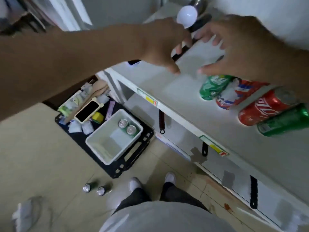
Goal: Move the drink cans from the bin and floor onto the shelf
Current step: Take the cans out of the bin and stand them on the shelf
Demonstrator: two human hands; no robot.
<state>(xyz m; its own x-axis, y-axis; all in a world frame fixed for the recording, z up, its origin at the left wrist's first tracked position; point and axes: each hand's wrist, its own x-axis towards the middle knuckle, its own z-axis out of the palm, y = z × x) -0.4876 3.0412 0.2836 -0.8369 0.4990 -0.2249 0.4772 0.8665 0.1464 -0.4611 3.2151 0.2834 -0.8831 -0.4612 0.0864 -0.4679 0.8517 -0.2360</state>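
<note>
Several drink cans lie side by side on the white shelf (175,84): a green can (214,86), a white, red and blue can (234,96), a red cola can (265,108) and another green can (284,121). My right hand (242,47) hovers over the shelf with its fingers spread, its thumb just above the first green can. My left hand (163,47) is beside it with nothing in it, its fingertips at a black bar (199,25) at the shelf's back. The white bin (100,148) on the floor holds two upright cans (127,126). Two more cans (93,189) stand on the floor tiles.
The bin sits on a black tray (133,158) next to a phone (87,111), packets and small items. A white light bulb (187,15) sits at the shelf's far end. My feet (152,181) stand by the shelf's lower tier. Crumpled white material (26,215) lies at lower left.
</note>
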